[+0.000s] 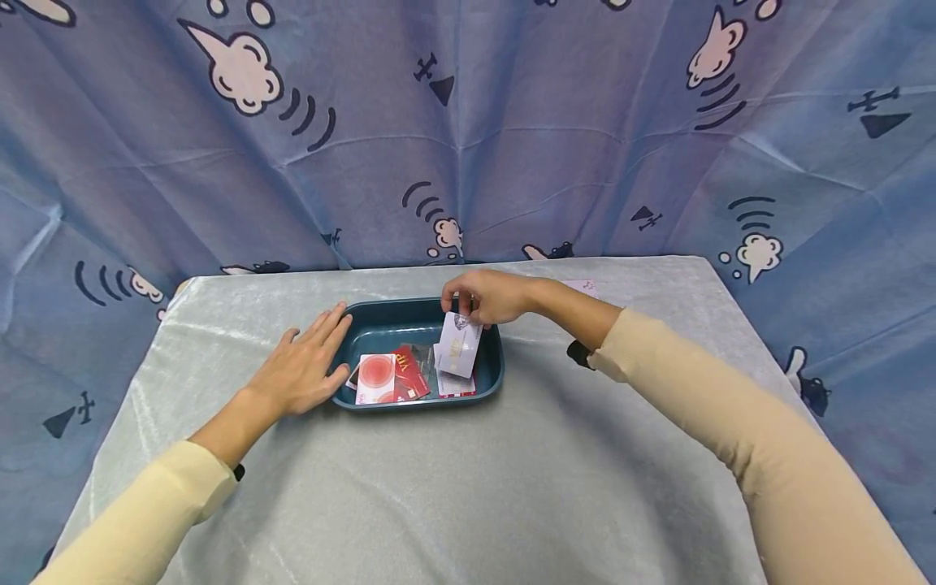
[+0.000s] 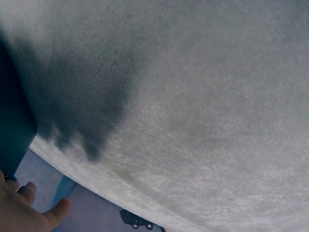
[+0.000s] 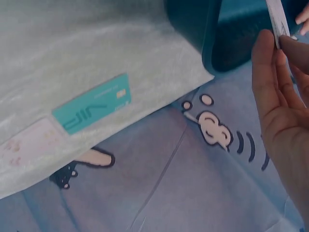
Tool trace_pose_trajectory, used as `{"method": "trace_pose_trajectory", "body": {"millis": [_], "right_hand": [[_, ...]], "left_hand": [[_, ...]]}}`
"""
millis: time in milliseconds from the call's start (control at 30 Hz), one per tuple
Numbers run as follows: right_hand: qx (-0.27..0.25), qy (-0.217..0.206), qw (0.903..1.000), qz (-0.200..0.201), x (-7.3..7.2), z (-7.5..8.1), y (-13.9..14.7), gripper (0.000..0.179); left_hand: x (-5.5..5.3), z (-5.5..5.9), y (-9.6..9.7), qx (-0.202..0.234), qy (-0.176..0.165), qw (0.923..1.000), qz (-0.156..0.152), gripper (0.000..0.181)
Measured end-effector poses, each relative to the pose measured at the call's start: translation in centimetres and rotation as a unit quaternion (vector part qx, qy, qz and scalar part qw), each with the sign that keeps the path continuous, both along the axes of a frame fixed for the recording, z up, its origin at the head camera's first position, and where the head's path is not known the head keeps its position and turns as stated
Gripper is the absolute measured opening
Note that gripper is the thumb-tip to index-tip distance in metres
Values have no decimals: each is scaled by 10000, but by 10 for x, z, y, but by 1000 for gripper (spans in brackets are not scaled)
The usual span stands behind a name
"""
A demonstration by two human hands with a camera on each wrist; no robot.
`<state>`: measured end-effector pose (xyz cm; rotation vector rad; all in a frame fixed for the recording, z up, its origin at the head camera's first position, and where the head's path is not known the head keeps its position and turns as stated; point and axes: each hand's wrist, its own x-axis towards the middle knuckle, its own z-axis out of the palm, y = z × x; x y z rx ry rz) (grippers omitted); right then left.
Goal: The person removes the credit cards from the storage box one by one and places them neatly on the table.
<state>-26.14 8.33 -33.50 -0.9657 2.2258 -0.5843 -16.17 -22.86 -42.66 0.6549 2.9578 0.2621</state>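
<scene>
A white card (image 1: 459,348) with gold lettering is pinched between the thumb and fingers of my right hand (image 1: 491,294), over the right end of a dark teal tray (image 1: 420,405). The right wrist view shows this card (image 3: 277,21) nearly edge-on. My left hand (image 1: 305,370) rests on the tray's left rim, fingers straight. Inside lie a white card with a red circle (image 1: 376,379), a red VIP card (image 1: 411,382) and a clear plastic piece (image 1: 424,356). Another pale card (image 1: 448,387) shows partly beneath the held one.
On the tabletop right of the tray lie a turquoise VIP card (image 3: 92,104) and a pale pink card (image 3: 31,143), close to the far edge. The grey cloth-covered table (image 1: 424,487) ends at a blue patterned curtain (image 1: 512,162).
</scene>
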Motion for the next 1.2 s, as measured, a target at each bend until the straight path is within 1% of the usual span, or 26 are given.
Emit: {"method": "trace_pose_trajectory", "body": {"millis": [200,467,633,733,767,967,1000,1200], "right_hand": [[-84,126,9995,-270,-6,12,12,45],[-176,253,9970,-715,-14,29,30,40],[-238,285,9938,-1048,-23,34,45,39],[-316,280,9913,-1248,-28,33,55,38],[-358,281,9905,-1297,-30,32,59,37],[-525,297,9863,-1535,-41,20,79,35],[-526,313,9857,-1570,-42,19,83,35],[-515,437,9826,-1730,-43,10,97,34]], "left_hand": [[0,0,-1,43,84,9999,-45,75],[0,0,0,27,59,10000,-54,74],[1,0,0,45,104,9999,-67,74],[1,0,0,74,130,9999,-71,74],[0,-2,-1,79,175,9998,-102,74],[1,-2,-1,115,230,9996,-108,74],[1,1,1,109,183,9997,-76,74],[2,2,0,36,112,9999,-60,73]]}}
